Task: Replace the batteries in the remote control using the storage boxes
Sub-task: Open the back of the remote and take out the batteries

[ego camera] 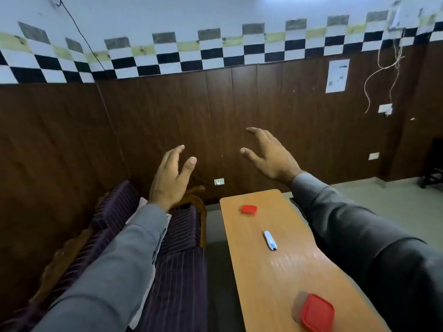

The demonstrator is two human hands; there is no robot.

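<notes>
Wooden table (282, 279); remote (270, 240) between red-lidded boxes (249, 209); sofa (177, 248) left

I see a wall clad in dark brown wood panelling (239, 111) below a black-and-white checkered tile band (167, 58). A paper notice (337, 76) and loose cords (383, 75) hang at right. A purple striped sofa (182, 259) stands left of an orange wooden table (285, 279). The floor (395, 200) is pale grey.

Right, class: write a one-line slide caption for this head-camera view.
Both hands, left and right, raised open above a wooden table holding a white remote between two red-lidded boxes.
</notes>
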